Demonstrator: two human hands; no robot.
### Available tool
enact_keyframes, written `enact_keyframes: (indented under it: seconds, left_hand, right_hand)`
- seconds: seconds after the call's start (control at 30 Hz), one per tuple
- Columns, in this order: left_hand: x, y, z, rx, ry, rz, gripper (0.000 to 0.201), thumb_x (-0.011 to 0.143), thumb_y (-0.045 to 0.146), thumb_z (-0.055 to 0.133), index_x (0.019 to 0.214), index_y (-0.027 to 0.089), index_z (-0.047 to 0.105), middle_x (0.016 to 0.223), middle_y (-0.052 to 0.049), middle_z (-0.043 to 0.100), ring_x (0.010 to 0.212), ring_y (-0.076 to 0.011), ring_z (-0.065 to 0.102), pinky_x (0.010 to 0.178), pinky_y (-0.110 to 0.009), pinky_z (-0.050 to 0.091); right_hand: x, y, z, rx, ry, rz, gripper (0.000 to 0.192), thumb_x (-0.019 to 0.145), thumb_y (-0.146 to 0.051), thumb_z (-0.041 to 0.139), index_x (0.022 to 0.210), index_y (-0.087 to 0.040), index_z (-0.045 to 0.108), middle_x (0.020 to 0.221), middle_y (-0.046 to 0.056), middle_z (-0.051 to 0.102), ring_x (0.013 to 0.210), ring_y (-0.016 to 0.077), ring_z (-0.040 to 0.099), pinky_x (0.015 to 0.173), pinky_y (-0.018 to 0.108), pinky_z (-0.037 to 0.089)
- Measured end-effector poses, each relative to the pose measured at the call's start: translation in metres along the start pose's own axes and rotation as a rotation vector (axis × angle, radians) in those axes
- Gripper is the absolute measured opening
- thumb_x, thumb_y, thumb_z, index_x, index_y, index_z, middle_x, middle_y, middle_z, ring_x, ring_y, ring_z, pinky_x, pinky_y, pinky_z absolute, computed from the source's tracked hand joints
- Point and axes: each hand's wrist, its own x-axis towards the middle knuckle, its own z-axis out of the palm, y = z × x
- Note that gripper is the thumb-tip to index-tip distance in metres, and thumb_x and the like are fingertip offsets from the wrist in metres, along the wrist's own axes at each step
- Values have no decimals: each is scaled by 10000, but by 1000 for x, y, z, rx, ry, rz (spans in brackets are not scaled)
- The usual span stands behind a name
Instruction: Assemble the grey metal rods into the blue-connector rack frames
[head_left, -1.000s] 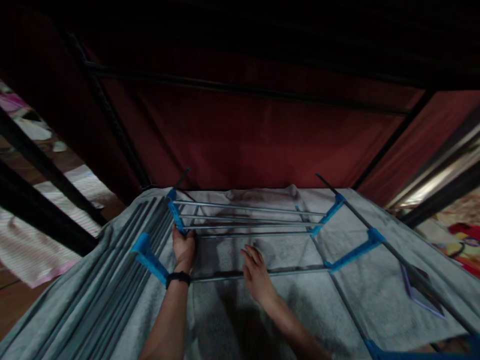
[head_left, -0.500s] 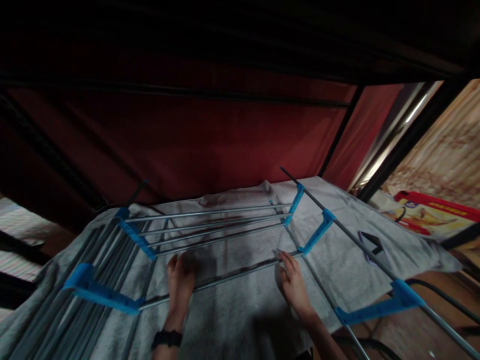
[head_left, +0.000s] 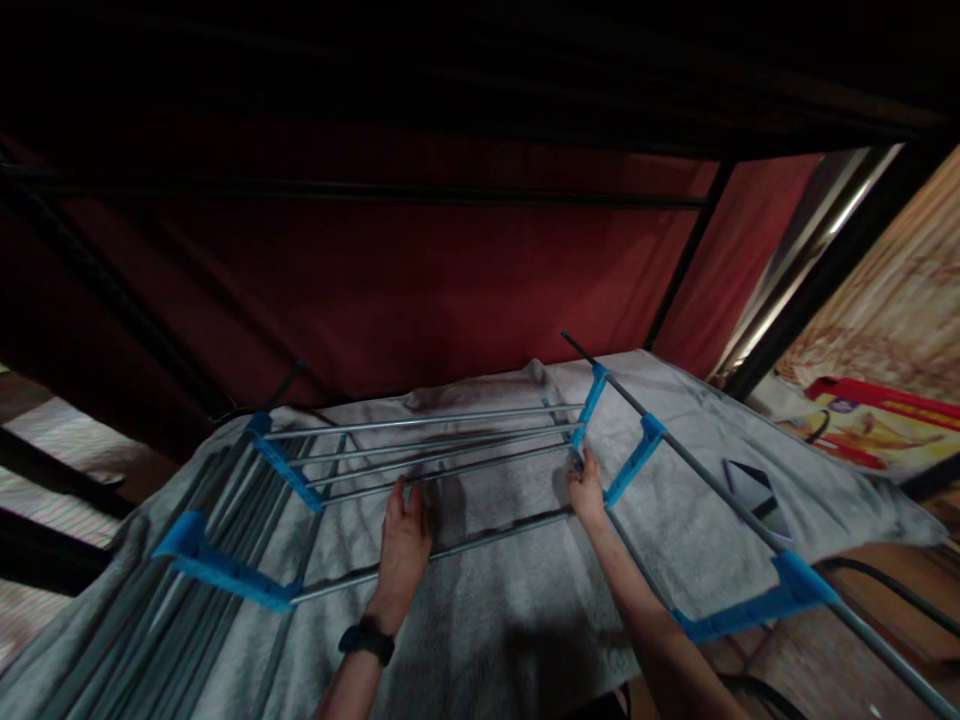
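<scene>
A rack of grey metal tubes with blue plastic brackets point(head_left: 281, 465) lies partly assembled on a grey cloth point(head_left: 495, 600). My left hand point(head_left: 405, 545) reaches over the front crossbar point(head_left: 495, 537), its fingers stretched out at the nearest rod of the back set point(head_left: 480, 467). Whether the fingertips touch that rod I cannot tell. On the right, my right hand point(head_left: 587, 487) is closed beside the lower end of the back right bracket point(head_left: 589, 405). What its fingers pinch there is too small and dark to make out.
A bundle of loose grey tubes point(head_left: 172, 610) lies at the left. A dark flat object point(head_left: 757, 495) rests on the cloth at the right, near a long side tube point(head_left: 720, 480). Beyond is a red and yellow package point(head_left: 877, 420). Dark frame posts point(head_left: 690, 250) stand before a red curtain point(head_left: 450, 290).
My right hand has moved from the front crossbar up to the back right bracket. My left hand has shifted right and forward toward the back rods. The view has turned slightly.
</scene>
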Motion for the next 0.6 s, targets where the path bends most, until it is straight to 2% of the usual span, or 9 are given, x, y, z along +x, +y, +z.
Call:
enact_keyframes:
  seconds: [0.13,0.27,0.43,0.5,0.6]
  left_hand:
    - [12,-4,2,70,3,58,497,878,218,461,1369,138,473,1552,-191,312,1431,-349,321,1130,-538,370]
    - [23,-1,0,226,-14,116,512,877,184,406,1370,55,461,1527,-253,337,1396,-368,362,1097,-528,393]
    - [30,8,-10,433,0,103,471,888,136,341,1328,88,502,1435,-210,478,1241,-354,497,973,-508,444]
    - [32,13,-13,436,1,146,448,890,150,355,1301,92,525,1362,-206,539,1182,-349,525,946,-495,452]
    - [38,27,-16,342,-31,289,421,882,128,367,1251,115,569,1236,-182,612,1122,-321,552,967,-460,450]
  right_hand:
    - [18,1,6,13,21,56,718,766,-218,399,1473,-106,343,1427,175,484,1370,254,418,1137,464,355]
    - [34,-5,5,51,4,76,726,751,-189,404,1467,-82,353,1470,173,449,1414,235,367,1170,424,308]
    - [53,-22,2,141,21,84,716,739,-164,415,1451,-89,385,1411,157,522,1404,232,384,1180,439,284]
    - [60,-27,1,165,28,90,692,756,-170,409,1444,-89,394,1411,160,525,1403,228,387,1179,434,282]
    - [69,-31,2,203,31,82,659,793,-193,411,1446,-106,387,1435,156,509,1397,223,398,1170,435,290]
